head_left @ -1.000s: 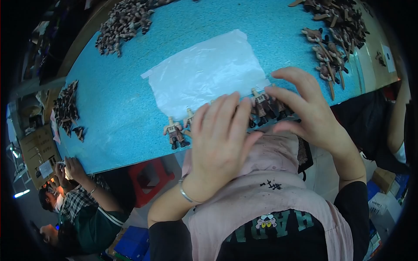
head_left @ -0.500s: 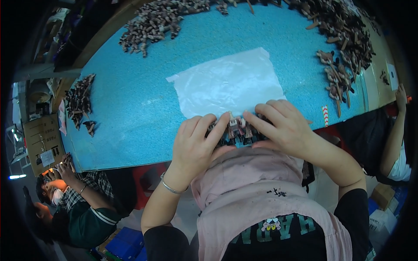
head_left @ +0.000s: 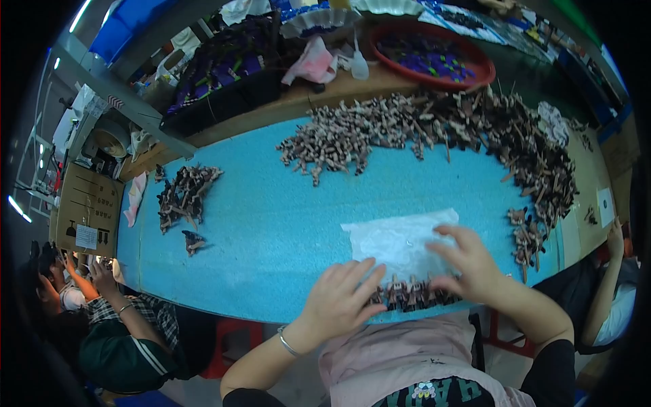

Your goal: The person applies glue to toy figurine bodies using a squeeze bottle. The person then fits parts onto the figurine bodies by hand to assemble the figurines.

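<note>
1. While the right hand (head_left: pixel 471 268) is holding its fingers spread, unclenched, small figurines (head_left: pixel 397 296) are lying in a row between both hands' fingers.
2. The left hand (head_left: pixel 338 298) is bordering this row with loose fingers, perhaps for straightness; contact I cannot tell.
3. White sheet (head_left: pixel 383 239) is lying beyond the row.

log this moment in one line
figures: in row on blue table | left hand: open, at row's left end | right hand: open, at row's right end | white sheet: beyond figures

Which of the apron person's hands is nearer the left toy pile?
Left. The left hand is right of the toy pile, by the left end of the toy row; the right hand is farther, by its right end.
</note>
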Motion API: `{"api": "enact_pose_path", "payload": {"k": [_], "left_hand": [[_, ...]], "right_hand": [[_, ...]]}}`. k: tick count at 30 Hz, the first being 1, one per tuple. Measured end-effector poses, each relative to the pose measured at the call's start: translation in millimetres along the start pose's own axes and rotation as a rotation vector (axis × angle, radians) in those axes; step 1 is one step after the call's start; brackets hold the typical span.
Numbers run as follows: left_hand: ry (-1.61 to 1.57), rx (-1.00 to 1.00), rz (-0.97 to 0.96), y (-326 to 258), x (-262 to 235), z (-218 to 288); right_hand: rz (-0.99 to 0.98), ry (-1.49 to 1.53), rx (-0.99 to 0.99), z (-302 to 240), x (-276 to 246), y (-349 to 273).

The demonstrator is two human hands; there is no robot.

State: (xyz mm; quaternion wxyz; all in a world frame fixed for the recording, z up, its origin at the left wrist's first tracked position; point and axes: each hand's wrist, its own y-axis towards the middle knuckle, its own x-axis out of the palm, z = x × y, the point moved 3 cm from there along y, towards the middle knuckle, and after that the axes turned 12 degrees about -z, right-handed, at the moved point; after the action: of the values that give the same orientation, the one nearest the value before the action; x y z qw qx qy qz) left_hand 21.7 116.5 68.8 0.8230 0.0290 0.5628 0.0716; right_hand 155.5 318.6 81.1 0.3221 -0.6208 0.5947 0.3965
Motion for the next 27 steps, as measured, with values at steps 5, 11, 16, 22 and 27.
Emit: {"api": "enact_pose_path", "payload": {"k": [5, 11, 16, 22, 27], "left_hand": [[-0.115, -0.111, 0.372, 30, -31, -78], [-0.139, -0.187, 0.592, 30, -31, -120], [-0.242, -0.287, 0.587, 26, -32, -130], [-0.246, -0.288, 0.553, 28, -25, -133], [-0.301, -0.341, 0.616, 16, -21, -135]], "right_hand": [[0.331, 0.105, -0.011, 63, -59, 125], [0.511, 0.09, 0.437, 157, -67, 281], [0.547, -0.168, 0.638, 158, -61, 317], [0.606, 0.016, 0.423, 168, -58, 304], [0.433, 0.645, 0.247, 108, -32, 222]]}}
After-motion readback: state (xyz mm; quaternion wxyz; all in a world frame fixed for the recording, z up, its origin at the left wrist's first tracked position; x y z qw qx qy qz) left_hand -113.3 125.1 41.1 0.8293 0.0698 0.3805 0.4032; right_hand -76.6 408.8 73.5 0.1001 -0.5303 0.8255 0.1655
